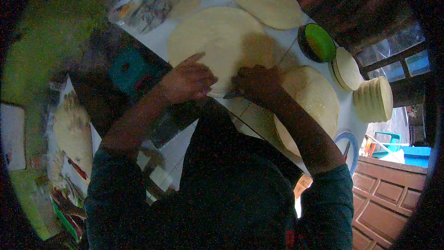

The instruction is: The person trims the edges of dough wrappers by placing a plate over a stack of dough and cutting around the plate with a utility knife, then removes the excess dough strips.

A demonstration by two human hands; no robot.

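A large, thin round sheet of what looks like dough [208,38] lies on the white table before me. My left hand [189,78] is over its near left edge, the index finger stretched out and the other fingers curled. Over the near right edge is my right hand [258,83], its fingers bent down and its shadow falling on the sheet. The fingertips of both hands are dark or hidden, so whether they pinch the edge cannot be seen. A second pale round [312,93] lies partly under my right forearm.
Another dough-like round [270,5] lies at the far side. Along the right stand a green bowl [319,43], a small pile of discs [347,69], a taller stack [373,100] and a blue-rimmed plate [353,156]. Clear plastic [147,12] lies far left. A panelled wooden door [388,187] is at right.
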